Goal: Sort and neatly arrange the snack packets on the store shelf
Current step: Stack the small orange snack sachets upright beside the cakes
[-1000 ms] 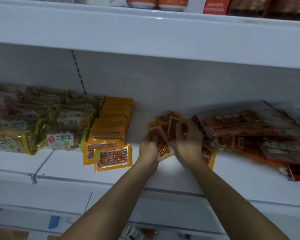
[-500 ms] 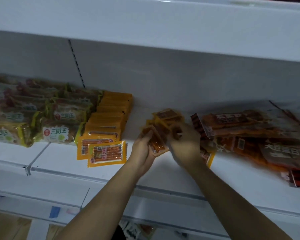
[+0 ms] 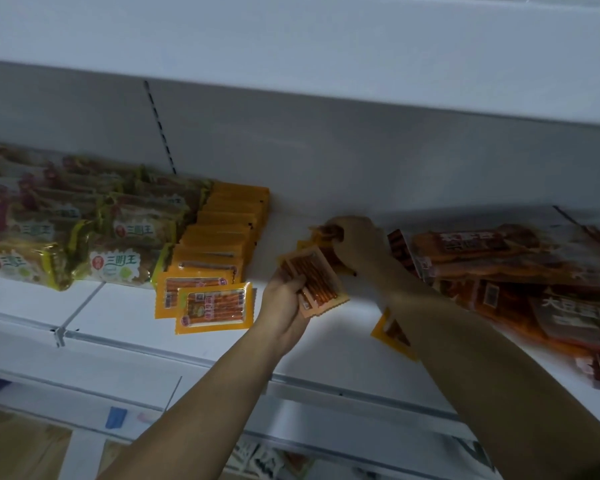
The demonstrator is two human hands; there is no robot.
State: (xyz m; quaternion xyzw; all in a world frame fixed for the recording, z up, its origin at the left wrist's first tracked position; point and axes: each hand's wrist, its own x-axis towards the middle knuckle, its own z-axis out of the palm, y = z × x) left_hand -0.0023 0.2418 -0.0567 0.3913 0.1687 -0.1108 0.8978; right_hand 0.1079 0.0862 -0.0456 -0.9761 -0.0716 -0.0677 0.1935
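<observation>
1. Shelf edge (image 3: 201, 358), nearest to me: white board with a rail along its front lip. Judged as the working surface for the whole sort.
2. Stray yellow packet (image 3: 392, 336), near the front lip, half hidden under my right forearm, tilted. Not yet sorted.
3. Left hand (image 3: 284, 303): fingers curled round a small fan of orange packets (image 3: 317, 285), held just above the board between the two heaps. Count unclear; at least two overlap. I judge these as gathered and waiting for a place.
4. Yellow sausage-stick row (image 3: 215, 271), left of my left hand: overlapped packets running front to back, the two front ones lying flat and slightly skewed. Mostly done; the front pair wants squaring.
5. Green-and-yellow packets (image 3: 115, 268), further left: two or more rows, overlapped front to back, fairly even. Counted as arranged.
6. Large red-orange packets (image 3: 499, 271), right side: loose heap, lying crossed and overlapping. Not arranged; the biggest share of work left.
7. Right hand (image 3: 354, 240), reaching deepest: fingers bent over a loose orange packet (image 3: 326, 232) near the back wall, seemingly pinching it, though blur hides the fingertips.
8. Progress, my estimate: left half in order, middle being collected, right half untouched.
</observation>
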